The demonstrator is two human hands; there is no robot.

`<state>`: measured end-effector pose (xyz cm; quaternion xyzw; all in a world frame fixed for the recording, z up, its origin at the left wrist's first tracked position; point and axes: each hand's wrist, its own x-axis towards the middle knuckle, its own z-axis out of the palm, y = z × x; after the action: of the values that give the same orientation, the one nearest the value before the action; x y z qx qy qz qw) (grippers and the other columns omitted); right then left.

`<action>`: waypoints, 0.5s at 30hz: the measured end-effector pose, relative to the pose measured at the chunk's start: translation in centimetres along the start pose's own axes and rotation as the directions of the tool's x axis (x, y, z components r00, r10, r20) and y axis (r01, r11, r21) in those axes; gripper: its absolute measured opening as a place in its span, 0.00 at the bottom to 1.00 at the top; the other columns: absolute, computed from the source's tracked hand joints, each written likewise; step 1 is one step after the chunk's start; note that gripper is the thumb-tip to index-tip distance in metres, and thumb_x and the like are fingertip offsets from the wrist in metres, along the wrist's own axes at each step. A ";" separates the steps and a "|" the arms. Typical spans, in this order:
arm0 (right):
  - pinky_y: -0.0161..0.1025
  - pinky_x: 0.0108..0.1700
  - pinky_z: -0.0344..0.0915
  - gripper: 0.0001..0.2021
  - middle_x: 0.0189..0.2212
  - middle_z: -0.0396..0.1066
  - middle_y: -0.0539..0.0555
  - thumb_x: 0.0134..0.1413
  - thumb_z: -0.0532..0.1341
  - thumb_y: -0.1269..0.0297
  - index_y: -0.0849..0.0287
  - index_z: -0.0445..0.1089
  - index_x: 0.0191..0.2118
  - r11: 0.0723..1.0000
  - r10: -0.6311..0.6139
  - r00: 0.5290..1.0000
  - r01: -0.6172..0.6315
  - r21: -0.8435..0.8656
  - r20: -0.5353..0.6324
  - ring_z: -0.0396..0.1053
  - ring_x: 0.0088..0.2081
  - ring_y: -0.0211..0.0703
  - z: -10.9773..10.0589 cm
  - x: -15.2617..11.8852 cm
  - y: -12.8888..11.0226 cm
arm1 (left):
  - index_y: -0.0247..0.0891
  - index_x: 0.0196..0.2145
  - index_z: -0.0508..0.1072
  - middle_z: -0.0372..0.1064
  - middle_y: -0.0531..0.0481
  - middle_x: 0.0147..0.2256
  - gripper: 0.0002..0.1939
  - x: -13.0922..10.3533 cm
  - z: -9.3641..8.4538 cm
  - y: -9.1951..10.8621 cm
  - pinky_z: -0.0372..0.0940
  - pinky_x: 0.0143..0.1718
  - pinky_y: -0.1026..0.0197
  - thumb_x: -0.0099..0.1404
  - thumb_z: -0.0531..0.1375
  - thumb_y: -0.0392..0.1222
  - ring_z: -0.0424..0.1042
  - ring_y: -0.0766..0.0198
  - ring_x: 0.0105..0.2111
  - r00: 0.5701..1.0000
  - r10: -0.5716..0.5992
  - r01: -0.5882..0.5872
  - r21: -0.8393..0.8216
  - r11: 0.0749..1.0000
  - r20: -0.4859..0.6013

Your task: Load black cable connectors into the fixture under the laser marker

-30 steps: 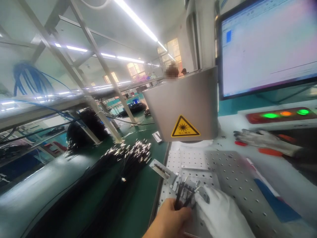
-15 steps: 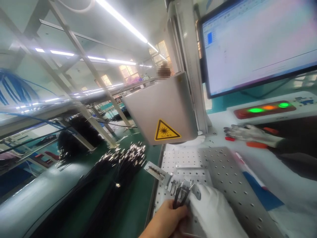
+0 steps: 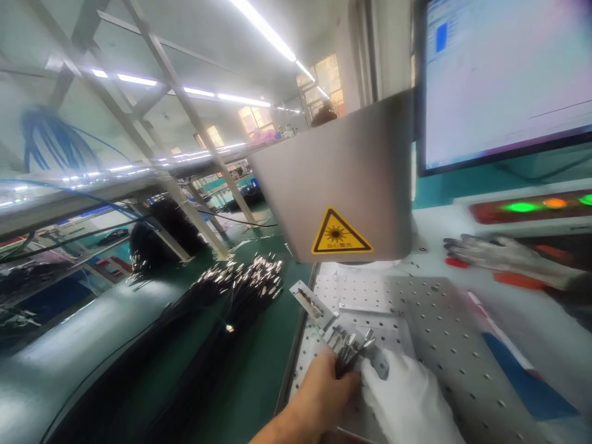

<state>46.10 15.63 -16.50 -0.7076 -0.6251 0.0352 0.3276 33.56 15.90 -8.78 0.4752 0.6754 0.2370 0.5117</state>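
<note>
Just beyond left hand (image 3: 324, 391), cable ends (image 3: 350, 346)

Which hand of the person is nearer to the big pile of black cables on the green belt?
Left. The bare left hand is just right of the pile; the gloved right hand lies farther right.

Bright ceiling tube lights (image 3: 259, 28) glare from twelve o'clock – the monitor (image 3: 504, 74) washes out; edges bend, motion-blurred throughout.

Our right hand (image 3: 407, 401) runs off the bottom edge; our left hand (image 3: 324, 394) hides the cable ends (image 3: 349, 348).
</note>
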 end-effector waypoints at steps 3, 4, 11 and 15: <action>0.40 0.26 0.59 0.07 0.26 0.72 0.56 0.57 0.60 0.65 0.54 0.73 0.29 1.000 0.010 0.999 -0.011 0.028 0.042 0.69 0.26 0.48 -0.6 0.2 0.0 | 0.41 0.22 0.66 0.60 0.55 0.18 0.08 0.0 0.6 -0.1 0.55 0.27 0.62 0.55 0.62 0.39 0.62 0.63 0.24 0.998 -0.015 0.021 0.087 0.996 -0.066; 0.39 0.24 0.58 0.08 0.26 0.72 0.56 0.58 0.60 0.65 0.54 0.73 0.29 0.999 0.017 0.999 -0.019 0.030 0.049 0.68 0.24 0.47 -0.7 0.2 0.0 | 0.41 0.21 0.66 0.60 0.54 0.19 0.08 0.0 0.8 0.0 0.54 0.27 0.62 0.56 0.61 0.38 0.62 0.62 0.25 0.997 -0.005 0.014 0.115 0.993 -0.078; 0.38 0.25 0.59 0.06 0.27 0.69 0.57 0.56 0.58 0.65 0.55 0.72 0.32 0.991 -0.129 0.988 0.131 -0.021 0.085 0.66 0.24 0.45 -2.1 0.0 0.3 | 0.43 0.17 0.60 0.56 0.54 0.17 0.13 -0.2 1.3 0.2 0.50 0.28 0.60 0.57 0.57 0.36 0.60 0.61 0.25 0.994 -0.012 0.039 0.246 0.968 -0.110; 0.37 0.28 0.61 0.05 0.29 0.68 0.56 0.54 0.60 0.66 0.53 0.73 0.35 0.953 -0.288 0.951 0.296 -0.065 0.110 0.66 0.25 0.45 -2.9 -0.1 0.7 | 0.43 0.16 0.57 0.52 0.55 0.16 0.15 -0.2 1.4 -0.2 0.49 0.29 0.59 0.56 0.57 0.36 0.56 0.62 0.23 0.991 0.030 -0.002 0.215 0.977 -0.129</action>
<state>48.05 14.27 -14.64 -0.6175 -0.7392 -0.0040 0.2689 34.81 15.44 -9.37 0.5164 0.7252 0.1977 0.4102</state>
